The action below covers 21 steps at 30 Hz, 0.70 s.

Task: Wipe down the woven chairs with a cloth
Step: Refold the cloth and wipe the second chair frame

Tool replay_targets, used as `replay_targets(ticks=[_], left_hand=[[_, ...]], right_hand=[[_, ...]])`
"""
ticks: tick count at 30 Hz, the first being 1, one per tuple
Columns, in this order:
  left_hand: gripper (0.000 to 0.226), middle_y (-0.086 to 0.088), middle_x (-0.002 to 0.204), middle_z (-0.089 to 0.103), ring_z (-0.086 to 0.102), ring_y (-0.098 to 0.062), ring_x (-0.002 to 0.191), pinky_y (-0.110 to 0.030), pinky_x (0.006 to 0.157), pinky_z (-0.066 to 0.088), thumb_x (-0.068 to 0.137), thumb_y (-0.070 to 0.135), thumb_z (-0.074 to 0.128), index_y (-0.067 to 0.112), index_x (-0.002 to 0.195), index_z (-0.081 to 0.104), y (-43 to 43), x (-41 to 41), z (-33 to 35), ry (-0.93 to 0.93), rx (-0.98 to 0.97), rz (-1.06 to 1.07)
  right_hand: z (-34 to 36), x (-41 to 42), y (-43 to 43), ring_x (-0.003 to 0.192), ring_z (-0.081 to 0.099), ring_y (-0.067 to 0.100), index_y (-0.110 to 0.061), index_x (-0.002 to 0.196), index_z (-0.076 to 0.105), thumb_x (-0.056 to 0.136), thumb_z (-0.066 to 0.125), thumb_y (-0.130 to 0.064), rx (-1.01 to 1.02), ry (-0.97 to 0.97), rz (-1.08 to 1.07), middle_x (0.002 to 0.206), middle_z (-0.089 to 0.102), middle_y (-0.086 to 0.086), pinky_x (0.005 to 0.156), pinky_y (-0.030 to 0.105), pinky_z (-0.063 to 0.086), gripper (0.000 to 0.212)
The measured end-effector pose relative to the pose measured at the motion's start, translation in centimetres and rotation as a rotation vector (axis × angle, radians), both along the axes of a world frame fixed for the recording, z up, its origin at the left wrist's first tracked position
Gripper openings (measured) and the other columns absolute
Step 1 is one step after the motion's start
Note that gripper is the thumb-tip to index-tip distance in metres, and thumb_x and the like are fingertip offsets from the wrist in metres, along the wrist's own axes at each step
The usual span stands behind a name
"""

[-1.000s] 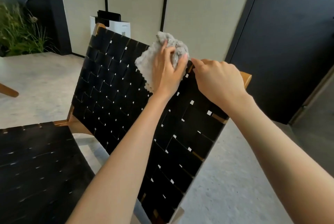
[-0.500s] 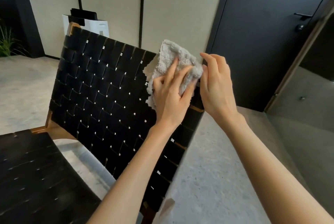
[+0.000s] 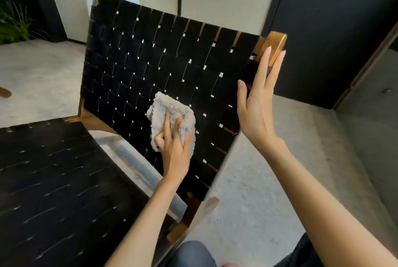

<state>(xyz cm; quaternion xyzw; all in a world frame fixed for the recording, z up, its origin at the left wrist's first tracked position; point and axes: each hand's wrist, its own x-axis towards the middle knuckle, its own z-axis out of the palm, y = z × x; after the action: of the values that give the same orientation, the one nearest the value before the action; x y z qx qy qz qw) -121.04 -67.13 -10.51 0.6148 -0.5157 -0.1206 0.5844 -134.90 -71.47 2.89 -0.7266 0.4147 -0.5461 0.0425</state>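
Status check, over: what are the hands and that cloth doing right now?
Left hand presses cloth flat on the black woven backrest, low middle. Right hand open, fingers straight against the wooden frame post. Nothing blocking the wipe.

light: soft, even, daylight-like | shadows: faint | edges: wide-angle bending | blur: slight, motion

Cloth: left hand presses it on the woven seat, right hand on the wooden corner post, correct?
Wrong surface: head view shows the left hand pressing the cloth on the woven backrest. The right hand on the wooden corner post: correct.
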Motion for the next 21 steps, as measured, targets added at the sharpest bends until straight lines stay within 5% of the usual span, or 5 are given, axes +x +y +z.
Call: replay_targets(ticks=[4,9,16,19,21], left_hand=[[0.045,-0.006,0.156,0.016,0.026,-0.025,0.133,-0.043,0.107,0.035,0.089,0.063,0.041,0.064,0.126,0.014,2.0,0.8,-4.2,0.176,0.089,0.12],[0.084,-0.002,0.161,-0.003,0.0,-0.025,0.146,-0.051,0.117,0.009,0.088,0.068,0.03,0.027,0.152,-0.004,1.8,0.6,-5.6,0.254,0.299,0.16],[0.069,0.007,0.16,0.001,0.009,-0.006,0.141,-0.045,0.117,0.022,0.095,0.043,0.042,0.041,0.15,-0.001,5.1,-2.3,-5.9,0.473,0.213,-0.021],[0.054,0.017,0.155,-0.013,-0.007,-0.008,0.144,-0.033,0.114,0.016,0.093,0.05,0.04,0.077,0.127,0.009,7.2,-4.4,-4.8,0.325,0.101,-0.15],[0.041,0.025,0.152,-0.022,-0.018,-0.008,0.144,-0.048,0.117,0.015,0.092,0.061,0.036,0.077,0.126,0.019,7.8,-5.0,-5.5,0.157,0.023,-0.187]], right_hand=[[-0.1,0.0,0.0,0.134,-0.013,-0.009,-0.007,0.152,-0.005,0.101,0.043,-0.012,0.005,-0.032,0.03,0.157,-0.019,0.019,0.107,0.003,-0.005,0.07],[-0.1,0.2,0.0,0.142,-0.007,0.006,-0.008,0.153,0.002,0.1,0.043,-0.011,0.011,-0.068,0.046,0.157,-0.018,0.02,0.109,0.007,-0.002,0.067],[-0.3,0.2,-0.2,0.148,-0.007,0.03,-0.008,0.153,0.002,0.099,0.042,-0.011,0.013,-0.061,0.043,0.157,-0.018,0.022,0.121,0.045,0.005,0.067],[-0.3,0.2,-0.2,0.148,-0.007,0.032,-0.006,0.152,0.003,0.099,0.042,-0.011,0.016,-0.06,0.05,0.156,-0.018,0.023,0.12,0.048,0.005,0.066],[-0.2,0.3,-0.2,0.148,-0.007,0.032,-0.005,0.152,0.004,0.098,0.043,-0.01,0.026,-0.076,0.054,0.156,-0.018,0.023,0.12,0.05,0.004,0.067]])
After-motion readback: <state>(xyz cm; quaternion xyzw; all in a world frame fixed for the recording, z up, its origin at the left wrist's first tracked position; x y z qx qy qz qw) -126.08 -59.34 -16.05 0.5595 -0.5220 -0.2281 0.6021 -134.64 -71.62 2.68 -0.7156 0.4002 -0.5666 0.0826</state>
